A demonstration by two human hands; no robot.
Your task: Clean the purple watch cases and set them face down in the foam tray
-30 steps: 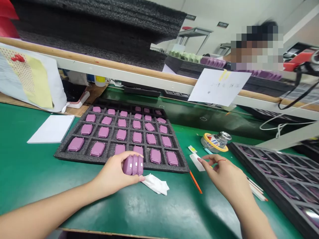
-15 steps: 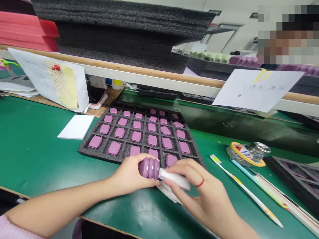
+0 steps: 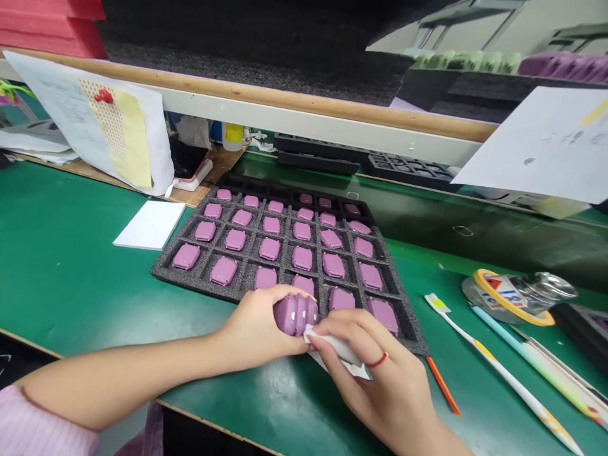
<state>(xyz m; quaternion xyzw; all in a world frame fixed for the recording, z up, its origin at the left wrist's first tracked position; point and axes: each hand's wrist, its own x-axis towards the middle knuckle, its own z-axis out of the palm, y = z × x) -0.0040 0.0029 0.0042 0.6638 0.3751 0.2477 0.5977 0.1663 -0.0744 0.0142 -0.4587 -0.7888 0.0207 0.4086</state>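
Observation:
In my left hand (image 3: pixel 259 326) is a short stack of purple watch cases (image 3: pixel 297 314), gripped between thumb and fingers. My right hand (image 3: pixel 384 367) pinches a folded white cloth (image 3: pixel 339 347), its tip touching or very near the right end of the stack. Just beyond both hands lies a black foam tray (image 3: pixel 164 269) divided into compartments. Many of them hold a single purple case, such as the one at the front left (image 3: pixel 223 271). My hands cover part of the tray's near edge. Under my right hand, a white sheet (image 3: pixel 361 370) shows partly.
On the right lie a toothbrush (image 3: pixel 498 364), a blue-green handled tool (image 3: pixel 546 364), an orange stick (image 3: pixel 443 386) and a glass bottle (image 3: pixel 503 297) with a yellow band. A white pad (image 3: pixel 149 225) lies left of the tray. A shelf edge (image 3: pixel 294 104) with hanging papers crosses behind.
The view has shifted, moving the tray and bottle rightward in the picture, and the orange stick now shows. The white cloth stays at the stack's right end. Both hands keep their holds.

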